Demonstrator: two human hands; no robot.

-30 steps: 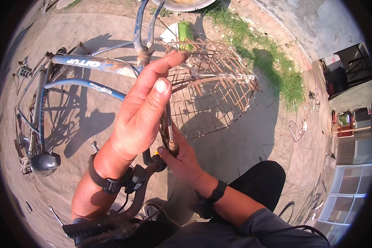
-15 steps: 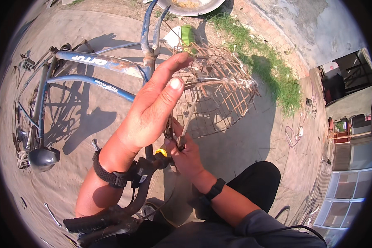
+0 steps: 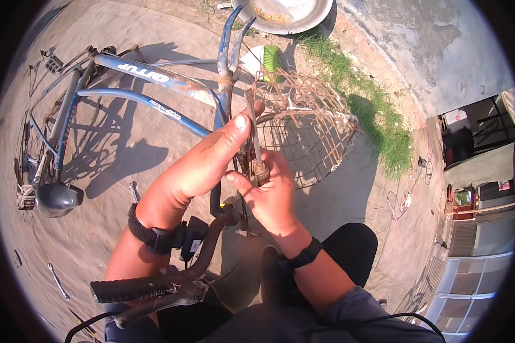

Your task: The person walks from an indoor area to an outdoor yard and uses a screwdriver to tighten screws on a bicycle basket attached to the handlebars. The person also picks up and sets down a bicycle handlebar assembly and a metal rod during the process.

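Seemingly for control, gripping a long, slim metal tool (image 3: 256,140) by its brown handle (image 3: 261,174) with the bare right hand (image 3: 274,197) beside the rusty wire basket (image 3: 309,113); cupping the left hand (image 3: 206,160) alongside, with fingers too hidden to tell any hold.

Bicycle frame (image 3: 180,84) left, basket (image 3: 320,114) right of it, grass (image 3: 384,123) beyond basket

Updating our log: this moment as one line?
right hand: holds slender brown rod-shaped tool | left hand: alongside it | nearby: rusty wire basket, blue metal bicycle frame
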